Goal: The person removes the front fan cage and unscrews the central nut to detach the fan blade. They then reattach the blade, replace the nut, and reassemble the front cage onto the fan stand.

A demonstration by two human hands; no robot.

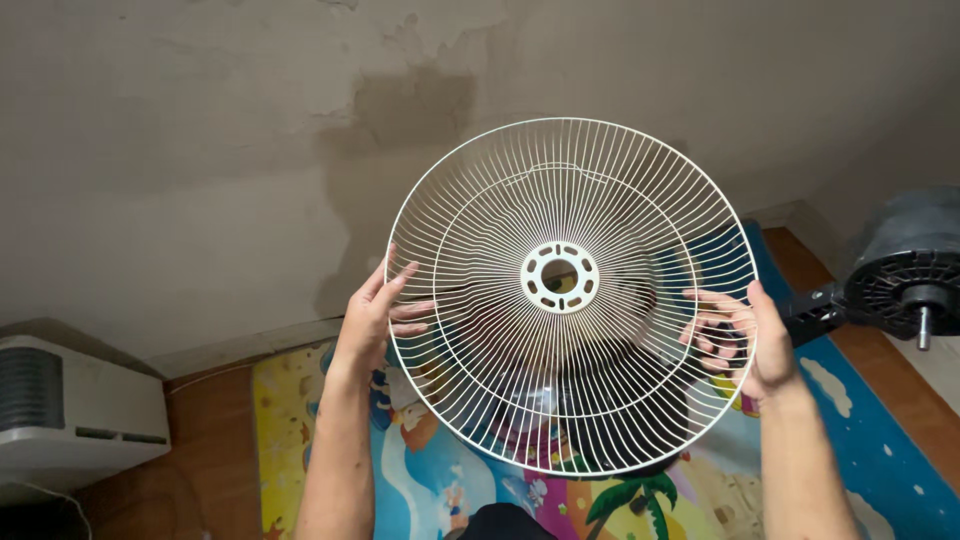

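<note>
White wire fan guard, held upright: my left hand and right hand grip opposite rims. Open air above; fan motor near its right edge. Play mat partly hidden behind the grille.

Home room, colourful play mat, stained wall

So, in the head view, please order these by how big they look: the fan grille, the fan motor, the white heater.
1. Fan grille, clearly largest, though held nearest the camera.
2. White heater and fan motor look alike; both are cut off by the frame, so I cannot rank them.
</note>
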